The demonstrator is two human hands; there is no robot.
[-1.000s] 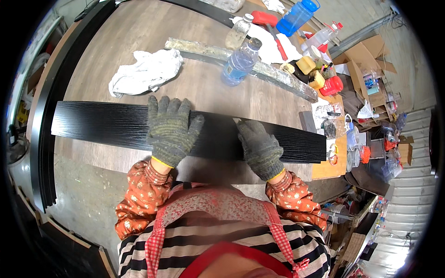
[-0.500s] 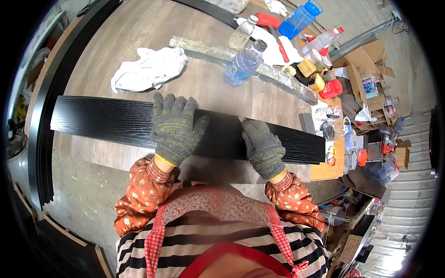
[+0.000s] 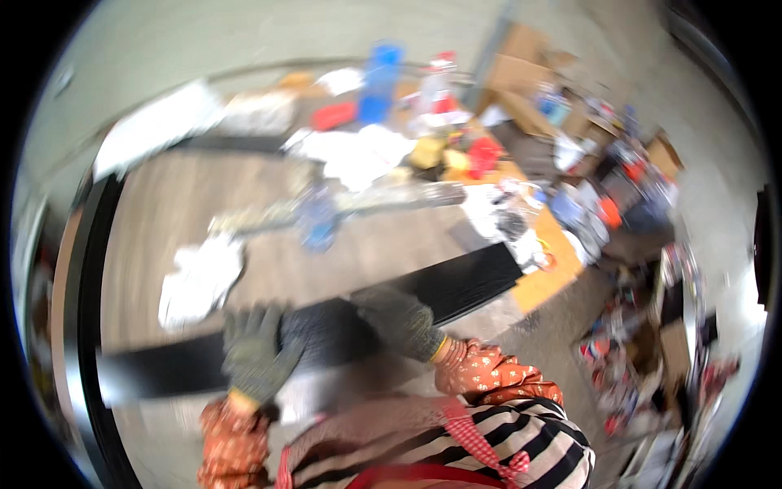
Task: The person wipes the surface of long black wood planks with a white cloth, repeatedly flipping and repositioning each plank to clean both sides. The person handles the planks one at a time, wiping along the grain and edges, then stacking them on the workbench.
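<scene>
A long black wood-grained board (image 3: 468,281) lies across the near part of the wood-look table top (image 3: 163,204). My left hand (image 3: 259,354), in a grey-green knit glove, rests flat on the left half of the board with its fingers spread. My right hand (image 3: 401,322), gloved alike, lies on the board right of the middle; motion blurs its fingers, which look stretched out and flat. A crumpled white cloth (image 3: 199,277) sits beyond my left hand. Farther off, a clear plastic bottle (image 3: 316,218) stands by a stained bar (image 3: 391,200).
More black boards (image 3: 81,285) line the table's left side. An orange-yellow surface (image 3: 558,273) at the right carries assorted clutter. At the back are a blue bottle (image 3: 379,85), a red object (image 3: 334,116) and white cloth (image 3: 358,155). Cardboard boxes (image 3: 521,81) stand beyond.
The whole view has turned and blurred, so the board now slants up to the right. Both hands stay on the board; the right hand looks nearer the left one.
</scene>
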